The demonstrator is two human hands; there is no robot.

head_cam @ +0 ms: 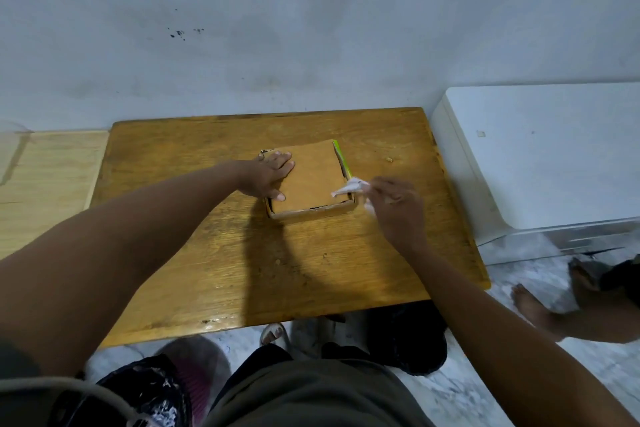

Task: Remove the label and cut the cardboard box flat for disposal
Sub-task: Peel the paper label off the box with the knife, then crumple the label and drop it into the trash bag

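A single wide-angle camera worn on the person's head looks forward and steeply down over a wooden table [214, 267], whose far edge meets a pale wall [311, 28] filling the upper frame. The near edge lies just above the wearer's lap at bottom. Both forearms reach in from the lower corners toward the tabletop's centre. A white cabinet [540, 156] sits beyond the right edge; straight lines bow outward.

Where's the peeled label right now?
In the head view, the label is pinched in the right hand, at the cardboard box's near right corner.
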